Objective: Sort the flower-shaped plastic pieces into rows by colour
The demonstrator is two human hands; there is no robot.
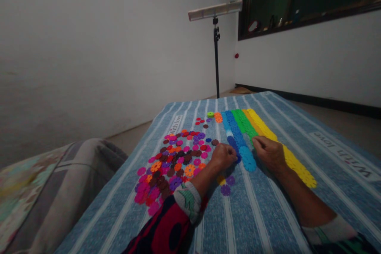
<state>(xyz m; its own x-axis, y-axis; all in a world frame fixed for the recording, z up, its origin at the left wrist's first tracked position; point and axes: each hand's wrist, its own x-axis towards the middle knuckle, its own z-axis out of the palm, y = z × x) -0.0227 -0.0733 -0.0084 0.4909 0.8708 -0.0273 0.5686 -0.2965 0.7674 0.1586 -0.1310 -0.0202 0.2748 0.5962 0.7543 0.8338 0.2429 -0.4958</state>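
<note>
Right now your hands are apart from each other, both low over the desk (143,214), fingers curled in. You have your left hand (225,155) at the near end of the dark blue row (232,144), and your right hand (269,153) beyond the light blue row (247,159), close to the near end of the green row (243,122). You cannot tell from this view whether either one pinches a piece.

The rows lie flat, right of the middle of the desk, made of small flower-like discs. Their long axes run away from you, roughly along the pale stripes (229,224), far ends leaning to your left. The yellow row (298,165) is the longest; its near end points back toward you and to the right, and your right wrist crosses it. Next to the far end of the blue row (235,126) sits a short orange row (218,117), with a lime disc (210,114) on its left.

To your left spreads a mixed pile (175,183), with no single direction. Purple discs (225,190) lie nearer you, beside your left forearm.
</note>
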